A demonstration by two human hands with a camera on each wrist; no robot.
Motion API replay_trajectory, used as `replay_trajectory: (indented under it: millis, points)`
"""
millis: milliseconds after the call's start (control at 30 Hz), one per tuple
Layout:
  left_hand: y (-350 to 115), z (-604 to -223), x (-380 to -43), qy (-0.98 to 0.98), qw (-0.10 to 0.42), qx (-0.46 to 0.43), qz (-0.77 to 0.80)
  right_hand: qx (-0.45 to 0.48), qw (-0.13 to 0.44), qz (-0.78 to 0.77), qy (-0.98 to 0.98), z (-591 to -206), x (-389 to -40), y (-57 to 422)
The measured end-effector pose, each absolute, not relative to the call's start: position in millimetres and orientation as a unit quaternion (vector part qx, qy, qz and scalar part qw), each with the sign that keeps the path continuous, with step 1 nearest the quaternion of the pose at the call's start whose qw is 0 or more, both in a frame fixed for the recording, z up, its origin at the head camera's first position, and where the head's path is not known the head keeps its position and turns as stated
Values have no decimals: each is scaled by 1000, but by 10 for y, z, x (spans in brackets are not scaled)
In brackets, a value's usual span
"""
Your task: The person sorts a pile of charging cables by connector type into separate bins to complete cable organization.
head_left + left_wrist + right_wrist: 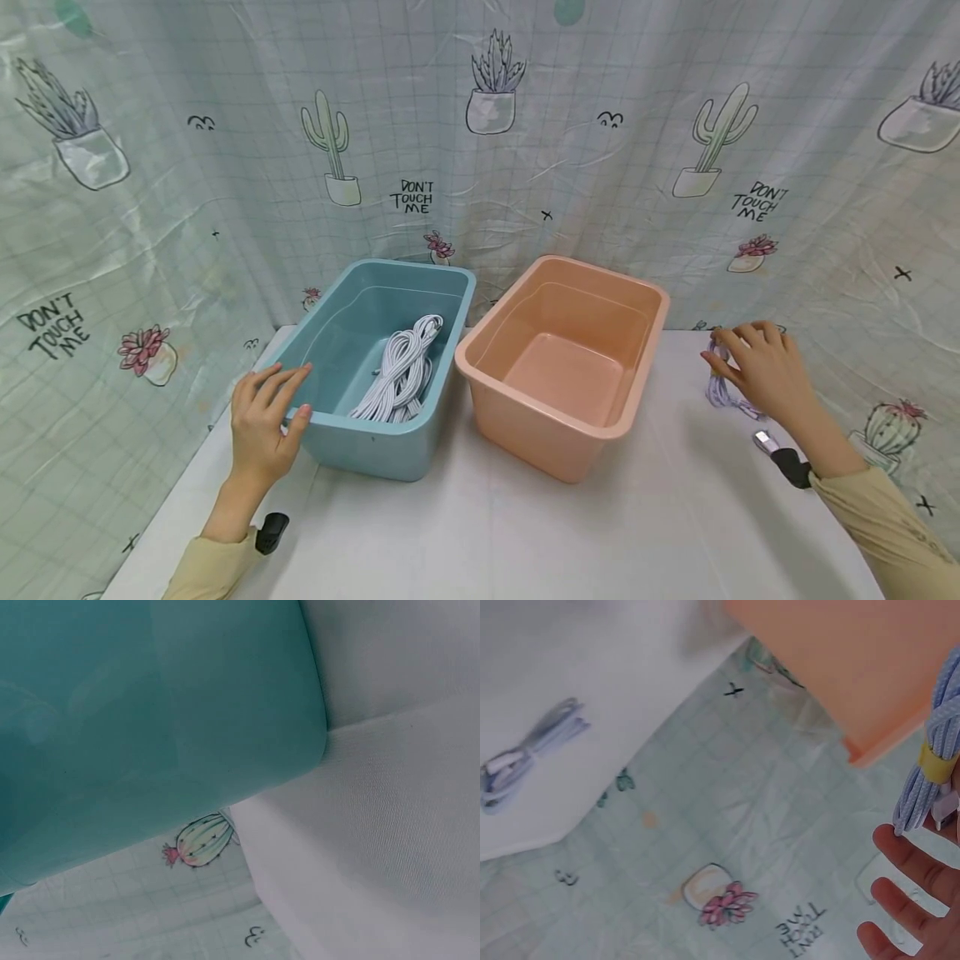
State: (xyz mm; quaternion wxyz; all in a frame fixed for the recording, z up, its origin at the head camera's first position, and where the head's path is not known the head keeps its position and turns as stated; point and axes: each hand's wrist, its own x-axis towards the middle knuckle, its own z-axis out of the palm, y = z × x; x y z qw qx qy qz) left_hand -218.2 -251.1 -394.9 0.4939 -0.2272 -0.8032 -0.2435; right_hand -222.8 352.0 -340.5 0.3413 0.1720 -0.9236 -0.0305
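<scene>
My right hand (765,367) is raised over the right side of the table and pinches a coiled lavender-blue braided cable (928,761) with a yellow tie round it. A second coiled cable (534,754) of similar colour lies on the table below, partly behind the hand in the head view. At the front left corner of the blue bin (360,427), my left hand (262,425) has relaxed, spread fingers near the rim; whether they touch it I cannot tell. A bundled white cable (401,371) lies inside that bin. The left wrist view shows only the bin's outer wall, no fingers.
An orange bin (558,408) stands right of the blue one, its bottom bare. Both rest on a white table (480,542). A printed curtain (585,167) hangs behind and along the sides. A black strap piece with a metal end (783,458) sits by the right wrist.
</scene>
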Motion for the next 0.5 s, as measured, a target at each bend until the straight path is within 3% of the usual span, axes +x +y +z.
replay_trajectory:
  millis: [500]
  points:
    - [-2512,-3942,-2177,-802,497,-227,-241,226,386,-24,-894,-2999,-2368,3172]
